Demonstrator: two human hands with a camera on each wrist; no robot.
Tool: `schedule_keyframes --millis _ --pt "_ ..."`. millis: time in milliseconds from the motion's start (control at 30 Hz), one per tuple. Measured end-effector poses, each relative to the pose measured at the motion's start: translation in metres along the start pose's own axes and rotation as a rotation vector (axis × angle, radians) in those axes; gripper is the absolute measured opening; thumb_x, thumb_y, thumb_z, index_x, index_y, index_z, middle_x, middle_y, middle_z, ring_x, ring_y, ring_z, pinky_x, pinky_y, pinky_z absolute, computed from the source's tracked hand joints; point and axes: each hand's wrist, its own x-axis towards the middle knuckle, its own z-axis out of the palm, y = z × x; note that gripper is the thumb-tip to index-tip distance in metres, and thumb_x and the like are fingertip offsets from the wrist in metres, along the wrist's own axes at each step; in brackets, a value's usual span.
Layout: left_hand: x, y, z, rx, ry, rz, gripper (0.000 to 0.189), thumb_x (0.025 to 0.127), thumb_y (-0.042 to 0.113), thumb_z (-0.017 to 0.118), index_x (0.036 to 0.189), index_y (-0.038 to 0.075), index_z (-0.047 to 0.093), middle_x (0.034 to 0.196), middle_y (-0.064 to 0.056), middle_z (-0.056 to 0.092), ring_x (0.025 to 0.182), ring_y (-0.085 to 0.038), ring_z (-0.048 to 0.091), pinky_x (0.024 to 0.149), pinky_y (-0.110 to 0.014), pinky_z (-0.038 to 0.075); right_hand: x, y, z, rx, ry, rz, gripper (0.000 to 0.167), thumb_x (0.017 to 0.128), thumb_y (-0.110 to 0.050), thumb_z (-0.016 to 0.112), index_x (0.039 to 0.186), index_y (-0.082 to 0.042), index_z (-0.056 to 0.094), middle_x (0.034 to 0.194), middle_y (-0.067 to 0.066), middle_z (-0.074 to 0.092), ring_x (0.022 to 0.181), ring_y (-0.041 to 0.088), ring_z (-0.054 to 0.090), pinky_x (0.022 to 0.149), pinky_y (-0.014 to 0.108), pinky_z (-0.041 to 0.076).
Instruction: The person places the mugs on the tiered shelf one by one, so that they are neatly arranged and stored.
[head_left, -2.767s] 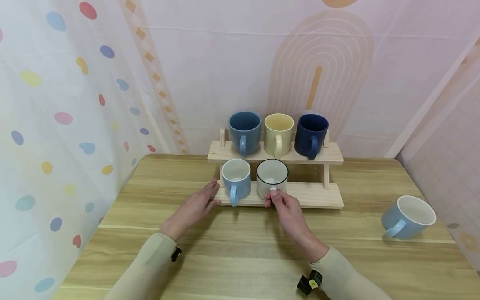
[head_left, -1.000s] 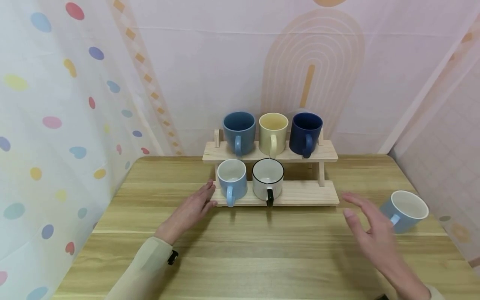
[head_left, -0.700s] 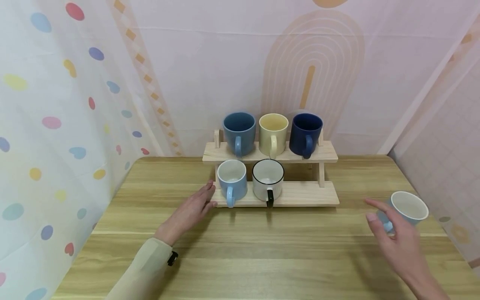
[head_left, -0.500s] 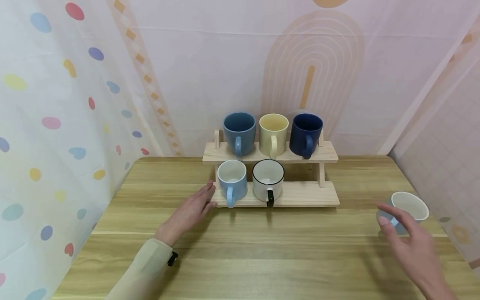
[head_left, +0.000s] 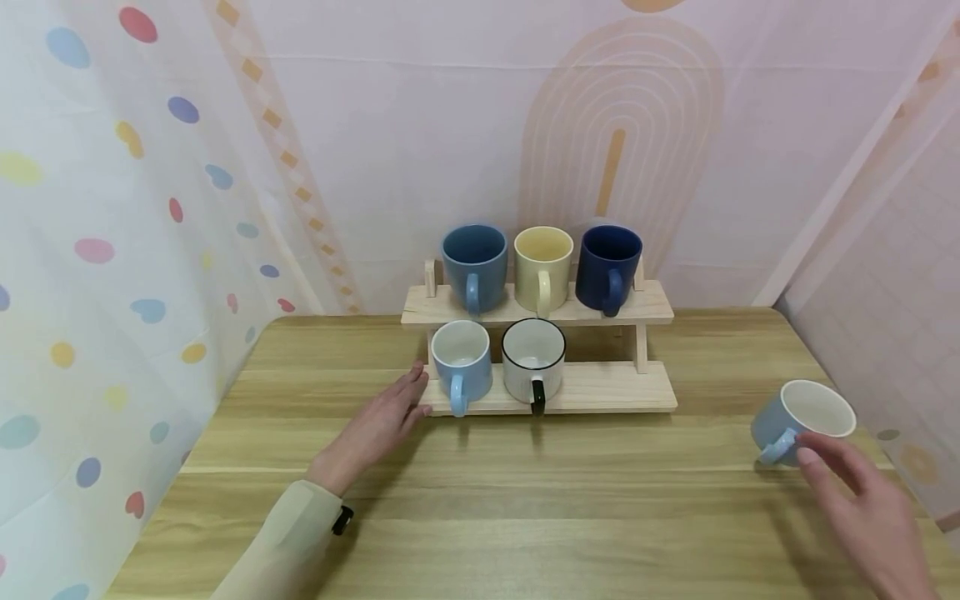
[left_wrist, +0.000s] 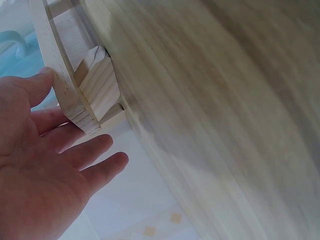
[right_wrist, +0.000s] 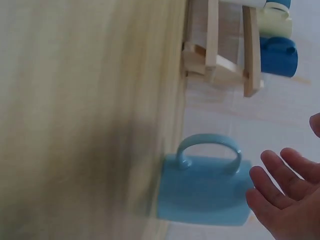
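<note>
In the head view my left hand [head_left: 371, 429] rests at the left end of the lower shelf of a two-tier wooden rack [head_left: 615, 392]. Its fingers lie fairly straight along that end, the thumb at the front corner; the left wrist view shows thumb and fingers touching the board's end [left_wrist: 82, 117]. My right hand [head_left: 870, 500] is at the far right, fingers spread and holding nothing, its fingertips right by the handle of a light blue mug [head_left: 768, 425] with a white inside. That mug stands upright on the table, handle turned toward the front left.
A light blue mug [head_left: 468, 375] and a white black-rimmed mug [head_left: 525, 379] stand on the lower shelf's left and middle. Above are a grey-blue mug [head_left: 487, 279], a yellow mug [head_left: 531, 279] and a navy mug [head_left: 596, 279]. Patterned curtains [head_left: 450, 125] hang behind the wooden table [head_left: 525, 517].
My right hand let go of the black-rimmed mug's handle and moved right across the table to the lone light blue mug. My left hand stayed at the rack's end.
</note>
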Motion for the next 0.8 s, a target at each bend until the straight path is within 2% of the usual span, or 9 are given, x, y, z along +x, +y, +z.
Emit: schedule_keyframes --millis 133,367,467,600,733,800 --pt "0.0 0.0 0.0 -0.001 -0.001 -0.002 0.06 0.105 0.023 0.063 0.149 -0.012 0.044 0.16 -0.028 0.036 0.142 -0.045 0.044 0.112 -0.058 0.04 -0.003 0.007 0.0 0.018 0.018 0.006 0.034 0.106 -0.023 0.061 0.13 0.001 0.063 0.11 -0.05 0.047 0.099 -0.031 0.042 0.079 -0.003 0.032" --pt "0.0 -0.001 0.001 0.009 -0.007 -0.012 0.059 0.106 0.024 0.062 0.15 -0.011 0.044 0.16 -0.028 0.036 0.142 -0.045 0.044 0.111 -0.06 0.04 -0.008 0.013 0.003 0.042 0.01 0.083 0.033 0.107 -0.025 0.059 0.127 0.0 0.064 0.105 -0.051 0.049 0.093 -0.032 0.044 0.072 0.0 0.035" --pt "0.0 -0.001 0.001 0.011 -0.008 -0.011 0.059 0.106 0.024 0.062 0.15 -0.011 0.044 0.16 -0.028 0.036 0.141 -0.045 0.044 0.111 -0.06 0.04 -0.007 0.016 0.003 0.042 -0.022 0.111 0.039 0.108 -0.029 0.057 0.13 0.002 0.063 0.105 -0.05 0.05 0.094 -0.031 0.042 0.073 0.001 0.034" --pt "0.0 -0.001 0.001 0.02 -0.005 -0.007 0.059 0.106 0.024 0.062 0.149 -0.011 0.044 0.16 -0.028 0.037 0.141 -0.045 0.045 0.11 -0.059 0.041 -0.005 0.018 0.002 0.072 -0.116 0.17 0.052 0.11 -0.038 0.051 0.14 0.005 0.058 0.108 -0.046 0.054 0.097 -0.03 0.042 0.074 0.001 0.035" --pt "0.0 -0.001 0.001 0.029 -0.003 -0.007 0.059 0.105 0.024 0.062 0.149 -0.011 0.045 0.159 -0.028 0.037 0.14 -0.045 0.046 0.109 -0.059 0.042 0.001 0.019 0.003 0.212 -0.213 0.205 0.063 0.111 -0.038 0.046 0.147 0.014 0.045 0.114 -0.036 0.059 0.102 -0.025 0.052 0.08 0.003 0.045" --pt "0.0 0.0 0.0 0.032 -0.003 -0.006 0.059 0.106 0.024 0.062 0.149 -0.011 0.045 0.159 -0.028 0.037 0.14 -0.045 0.047 0.109 -0.059 0.042 0.003 0.02 0.004 0.38 -0.243 0.229 0.051 0.112 -0.034 0.046 0.146 0.004 0.052 0.117 -0.03 0.063 0.103 -0.021 0.057 0.082 0.005 0.048"
